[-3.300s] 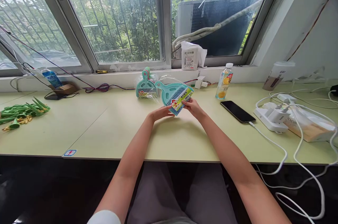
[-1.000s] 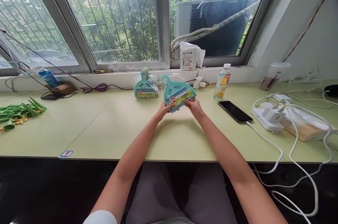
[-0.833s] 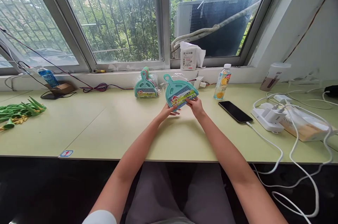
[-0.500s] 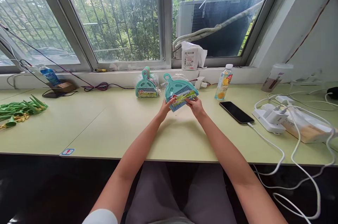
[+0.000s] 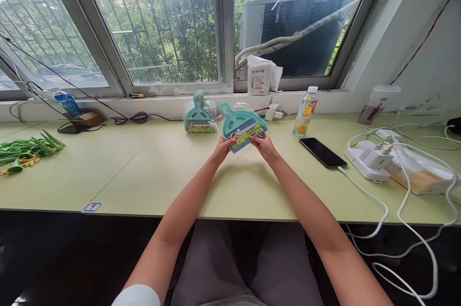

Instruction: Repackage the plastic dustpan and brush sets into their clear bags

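Note:
Between my two hands I hold a teal mini dustpan and brush set (image 5: pixel 240 122) in clear plastic wrap, tilted, its looped handle pointing up and left. My left hand (image 5: pixel 222 150) grips its lower left corner, thumb on the printed label. At the lower right corner my right hand (image 5: pixel 264 146) pinches the pack, thumb also over the label. Just left of it, upright on the table, leans a stack of similar wrapped dustpan sets (image 5: pixel 200 116), with teal in front and other colours peeking out behind.
On the pale green table (image 5: pixel 162 171) are a drink bottle (image 5: pixel 305 111), a black phone (image 5: pixel 322 153), a white power strip (image 5: pixel 370 162) with cables and a tissue pack (image 5: pixel 419 171). At left lie green cone-shaped pieces (image 5: pixel 27 150) and a blue bottle (image 5: pixel 68 103). A paper packet (image 5: pixel 258 77) stands on the sill.
Both hands have shifted slightly left with the dustpan set, which is turned a little more clockwise. The stack beside it stays put.

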The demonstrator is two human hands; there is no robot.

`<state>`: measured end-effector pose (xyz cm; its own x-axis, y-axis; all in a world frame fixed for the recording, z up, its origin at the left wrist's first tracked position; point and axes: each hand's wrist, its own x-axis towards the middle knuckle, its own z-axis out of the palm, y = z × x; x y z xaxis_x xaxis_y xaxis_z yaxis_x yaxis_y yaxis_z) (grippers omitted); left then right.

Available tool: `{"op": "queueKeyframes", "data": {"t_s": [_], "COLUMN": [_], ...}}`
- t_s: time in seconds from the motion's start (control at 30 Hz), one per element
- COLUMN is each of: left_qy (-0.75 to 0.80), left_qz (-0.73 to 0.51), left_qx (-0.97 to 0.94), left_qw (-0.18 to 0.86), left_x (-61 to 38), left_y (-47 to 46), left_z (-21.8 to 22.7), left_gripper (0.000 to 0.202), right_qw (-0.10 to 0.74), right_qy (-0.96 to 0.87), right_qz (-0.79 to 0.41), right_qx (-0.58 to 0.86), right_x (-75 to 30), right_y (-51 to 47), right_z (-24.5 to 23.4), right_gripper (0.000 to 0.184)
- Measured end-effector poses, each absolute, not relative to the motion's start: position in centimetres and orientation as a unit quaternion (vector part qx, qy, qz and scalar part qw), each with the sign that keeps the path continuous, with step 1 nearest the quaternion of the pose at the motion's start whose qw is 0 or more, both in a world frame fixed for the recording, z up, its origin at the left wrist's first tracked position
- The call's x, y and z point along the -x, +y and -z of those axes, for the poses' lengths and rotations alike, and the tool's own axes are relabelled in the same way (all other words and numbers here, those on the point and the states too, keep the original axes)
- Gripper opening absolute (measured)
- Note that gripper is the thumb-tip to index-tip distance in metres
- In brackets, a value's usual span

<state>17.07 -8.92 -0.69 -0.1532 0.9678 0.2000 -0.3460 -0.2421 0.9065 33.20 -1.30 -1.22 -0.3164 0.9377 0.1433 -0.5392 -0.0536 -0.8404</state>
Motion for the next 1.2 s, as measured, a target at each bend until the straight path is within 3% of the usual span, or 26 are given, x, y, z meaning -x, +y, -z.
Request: {"op": "queueKeyframes", "data": {"t_s": [0.27,0.5,0.73,0.87,1.0,1.2], "left_qy": [0.376,0.364,0.401,0.416,0.405,0.398], "left_qz": [-0.655,-0.502,-0.634,-0.593,-0.550,-0.617], "left_qx": [-0.436,-0.531,-0.420,-0.410,-0.433,-0.395], "left_qw": [0.489,0.577,0.511,0.554,0.589,0.552], "left_x": [-17.0,-17.4,-16.6,-15.6,-15.7,-16.4], "left_y": [-8.9,-10.3,-9.5,-9.5,-9.8,-10.0], "left_z": [1.0,0.6,0.0,0.1,0.0,-0.7], "left_gripper": [0.066,0.059,0.048,0.043,0.042,0.035], "right_qw": [0.534,0.557,0.523,0.471,0.477,0.507], "right_qy": [-0.430,-0.415,-0.433,-0.459,-0.464,-0.448], "right_qz": [-0.682,-0.686,-0.699,-0.718,-0.711,-0.700], "right_qx": [0.254,0.218,0.224,0.230,0.228,0.226], "right_x": [-33.1,-33.9,-33.2,-33.3,-33.8,-33.2], "right_y": [-0.8,-0.4,-0.7,-0.8,-0.6,-1.0], "right_z": [1.6,1.1,1.5,1.7,1.6,1.4], "right_gripper": [0.043,0.041,0.039,0.035,0.034,0.035]}}
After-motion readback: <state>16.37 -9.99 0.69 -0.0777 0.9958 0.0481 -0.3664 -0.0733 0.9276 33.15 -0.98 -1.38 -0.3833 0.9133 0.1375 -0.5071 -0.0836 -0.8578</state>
